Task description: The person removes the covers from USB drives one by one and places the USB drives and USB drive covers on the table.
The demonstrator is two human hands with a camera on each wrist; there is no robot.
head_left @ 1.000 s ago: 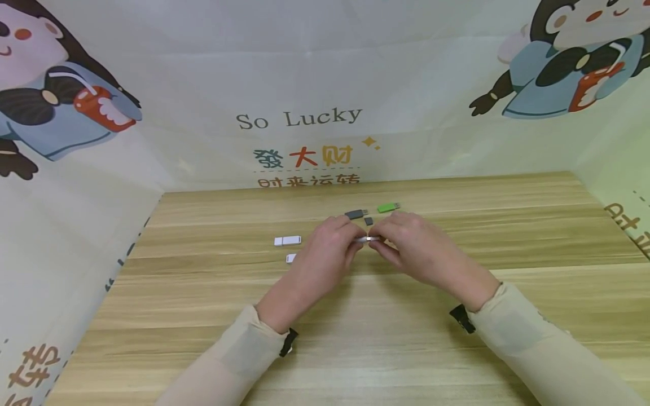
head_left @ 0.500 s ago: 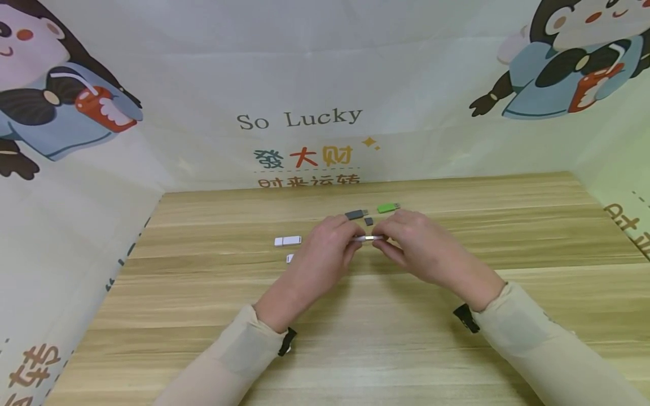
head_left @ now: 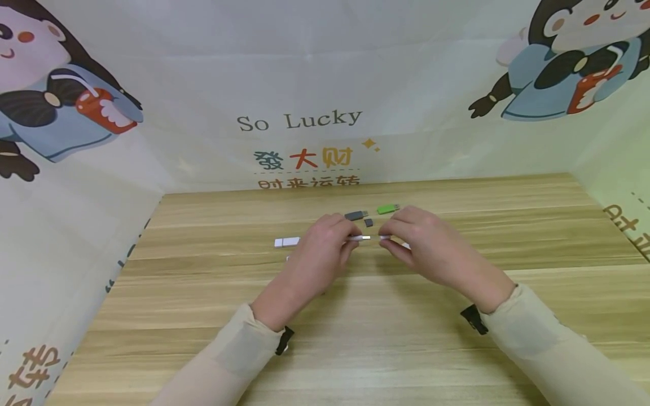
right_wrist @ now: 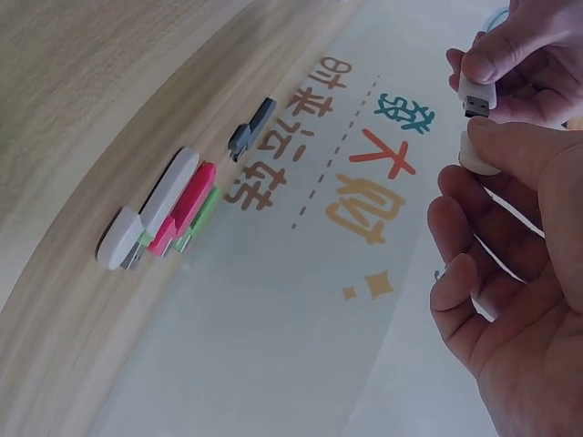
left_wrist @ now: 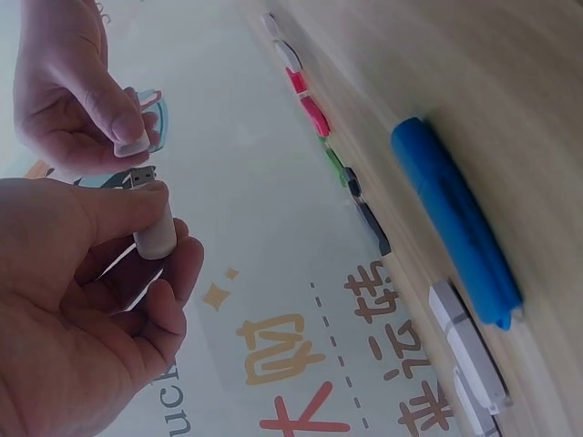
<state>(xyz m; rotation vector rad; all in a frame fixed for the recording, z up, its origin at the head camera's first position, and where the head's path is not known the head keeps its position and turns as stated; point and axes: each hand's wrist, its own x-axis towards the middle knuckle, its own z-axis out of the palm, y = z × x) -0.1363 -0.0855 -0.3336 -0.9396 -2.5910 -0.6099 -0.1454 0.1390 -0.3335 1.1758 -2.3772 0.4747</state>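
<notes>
My left hand (head_left: 317, 256) pinches a white USB stick (left_wrist: 157, 232) between thumb and fingers. Its metal plug (head_left: 366, 237) is bare and points right. Opposite it, my right hand (head_left: 434, 251) pinches a small white cap (right_wrist: 477, 157) with thumb and forefinger. A narrow gap separates plug and cap, both held above the table. Just beyond the hands lie a dark grey USB stick (head_left: 355, 215), its small dark cap (head_left: 368, 223) and a green USB stick (head_left: 388, 209).
A capped white USB stick (head_left: 287, 242) lies left of my left hand, another (left_wrist: 474, 401) beside it. The left wrist view shows a blue stick-shaped object (left_wrist: 455, 223). The right wrist view shows a pink USB stick (right_wrist: 193, 196) and a white one (right_wrist: 171, 189), largely hidden from the head camera.
The hands have drawn apart, mainly my right hand moving right. The cap has come off the white USB stick, and the metal plug now shows with a gap beyond it.
</notes>
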